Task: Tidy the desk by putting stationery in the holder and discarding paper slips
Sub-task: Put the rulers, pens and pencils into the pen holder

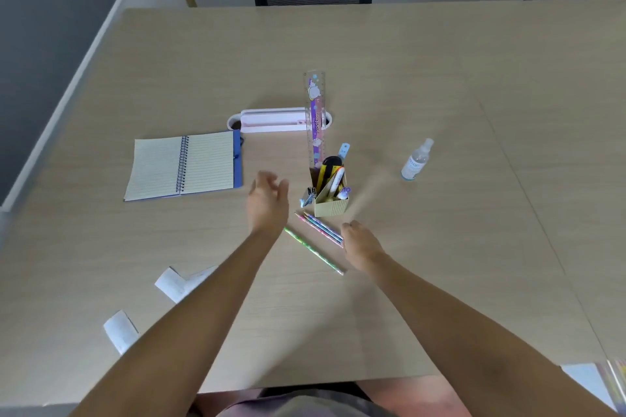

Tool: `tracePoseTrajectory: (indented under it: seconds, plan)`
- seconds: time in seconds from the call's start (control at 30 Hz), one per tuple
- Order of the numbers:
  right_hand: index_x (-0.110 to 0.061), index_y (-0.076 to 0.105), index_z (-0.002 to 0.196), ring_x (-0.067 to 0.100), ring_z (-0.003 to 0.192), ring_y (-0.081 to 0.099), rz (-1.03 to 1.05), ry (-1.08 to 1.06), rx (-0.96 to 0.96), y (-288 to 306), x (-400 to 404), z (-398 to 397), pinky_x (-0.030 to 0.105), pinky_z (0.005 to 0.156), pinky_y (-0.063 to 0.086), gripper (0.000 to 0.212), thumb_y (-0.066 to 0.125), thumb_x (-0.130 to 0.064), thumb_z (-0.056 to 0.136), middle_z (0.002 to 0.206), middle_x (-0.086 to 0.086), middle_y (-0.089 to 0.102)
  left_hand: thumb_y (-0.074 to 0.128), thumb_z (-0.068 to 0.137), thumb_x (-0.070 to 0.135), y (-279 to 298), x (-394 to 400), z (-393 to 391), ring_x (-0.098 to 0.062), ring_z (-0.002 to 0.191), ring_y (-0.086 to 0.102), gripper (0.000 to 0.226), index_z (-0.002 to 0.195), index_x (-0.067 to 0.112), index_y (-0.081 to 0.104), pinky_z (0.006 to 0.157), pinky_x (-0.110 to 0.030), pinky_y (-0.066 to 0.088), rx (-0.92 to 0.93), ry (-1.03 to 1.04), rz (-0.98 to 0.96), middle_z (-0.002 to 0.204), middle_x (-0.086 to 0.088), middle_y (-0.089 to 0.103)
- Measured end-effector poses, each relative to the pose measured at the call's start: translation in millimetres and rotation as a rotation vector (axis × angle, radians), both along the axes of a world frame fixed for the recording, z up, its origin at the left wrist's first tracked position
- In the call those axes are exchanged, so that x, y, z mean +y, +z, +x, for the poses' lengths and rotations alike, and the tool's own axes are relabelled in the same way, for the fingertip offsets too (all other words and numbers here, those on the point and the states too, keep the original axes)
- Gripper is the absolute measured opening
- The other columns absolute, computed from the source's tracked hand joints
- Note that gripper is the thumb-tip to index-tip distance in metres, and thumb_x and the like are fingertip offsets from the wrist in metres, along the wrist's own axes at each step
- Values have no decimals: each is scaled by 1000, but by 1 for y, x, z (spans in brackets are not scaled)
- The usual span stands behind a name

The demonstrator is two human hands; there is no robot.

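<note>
- The cardboard holder (331, 203), a small ribbed beige box, stands upright on the pale wood-grain desk (440, 85) and serves as the landmark here; it is already packed with a tall pastel ruler (315, 118), a marker and other bits.
- Just in front of the holder, toward the person, lie the loose pencils (320, 228): a close pair, slim with glossy patterned barrels, their long axes running diagonally from the holder's front-left corner down toward the right hand.
- A third, green pencil (313, 250) lies a little farther from the holder, roughly parallel to the pair.
- The right hand (360, 245) is nearer; its fingertips seem to touch the near end of the pair, fingers curled loosely, but whether it has closed on anything I cannot tell.
- The left hand (267, 201) hovers left of the holder, fingers spread apart and empty, blurred.
- Judged from this, the coming move is a pinch at the pencils' near ends, then a lift and tip upright into the holder.
- Two curled white paper slips (176, 283) (120, 332) lie far left of the holder near the desk edge, not yet discarded.
- An open spiral notebook (184, 164) lies left of the holder; a clear spray bottle (416, 161) stands to its right.
</note>
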State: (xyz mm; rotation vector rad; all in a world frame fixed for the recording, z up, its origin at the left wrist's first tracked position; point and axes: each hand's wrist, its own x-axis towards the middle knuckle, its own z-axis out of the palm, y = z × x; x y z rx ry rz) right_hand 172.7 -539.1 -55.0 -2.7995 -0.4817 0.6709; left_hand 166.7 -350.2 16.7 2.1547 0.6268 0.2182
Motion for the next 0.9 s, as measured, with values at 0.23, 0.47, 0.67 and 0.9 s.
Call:
tracePoseTrajectory:
  seconds: [0.23, 0.47, 0.67, 0.9]
  plan:
    - [2, 51, 115, 33, 116, 51, -91, 17, 76, 1, -8, -1, 38, 95, 43, 26, 43, -5, 91, 121, 20, 54, 54, 70, 54, -82, -10, -23, -35, 79, 72, 63, 95, -2, 67, 70, -41, 62, 596, -5, -155, 94, -18, 74]
    - [0, 49, 119, 37, 112, 56, -183, -4, 165, -2, -52, -14, 40, 93, 46, 32, 48, -11, 88, 123, 20, 54, 54, 84, 30, -47, -46, -4, -24, 48, 61, 21, 73, 12, 57, 59, -31, 55, 592, 101, -282, 54, -6, 58]
    - [-10, 47, 74, 23, 57, 49, 212, -224, 59, 42, -100, -14, 27, 59, 37, 9, 52, -17, 71, 66, 10, 55, 41, 84, 12, -53, -36, -8, -32, 80, 72, 31, 104, -1, 61, 73, -37, 60, 668, 3, -184, 81, -14, 70]
    - [-6, 65, 82, 23, 69, 73, 874, -672, 53, 114, -69, 35, 28, 75, 57, 16, 59, -21, 85, 72, 9, 71, 53, 85, 5, -61, -7, -32, -37, 107, 64, 31, 114, -2, 62, 81, -40, 54, 703, -86, -6, 109, -20, 67]
